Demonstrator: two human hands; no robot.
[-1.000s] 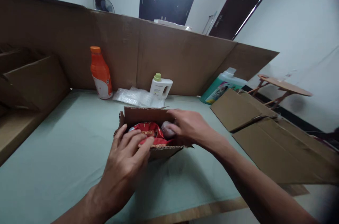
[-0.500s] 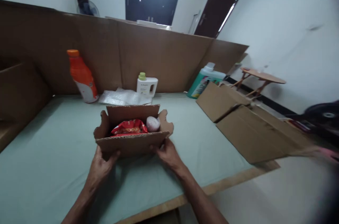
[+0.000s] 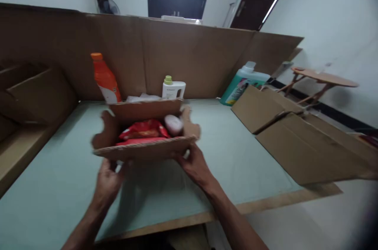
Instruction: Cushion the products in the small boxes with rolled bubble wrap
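Observation:
An open cardboard box [image 3: 147, 150] is held up above the pale green tabletop, tilted so its inside shows. My left hand [image 3: 110, 179] grips its lower left corner, and my right hand [image 3: 191, 163] grips the lower right. Fingertips of both hands are partly hidden beneath the box. Inside lie red packets [image 3: 144, 131] and, at the right end, a whitish wrapped round item [image 3: 173, 125]. The box and hands are slightly blurred.
Along the cardboard back wall [image 3: 189, 57] stand an orange bottle [image 3: 106, 80], a small white jug with a green cap [image 3: 173, 89] and a teal liquid jug [image 3: 243, 84]. Bubble wrap [image 3: 141, 98] lies behind the box. Cardboard flaps [image 3: 310, 147] flank the right side; another carton [image 3: 38, 88] stands left.
Both hands have raised the box off the tabletop and nearer to me, with its left side swung closer. The box now covers part of the bubble wrap. The camera view has shifted left.

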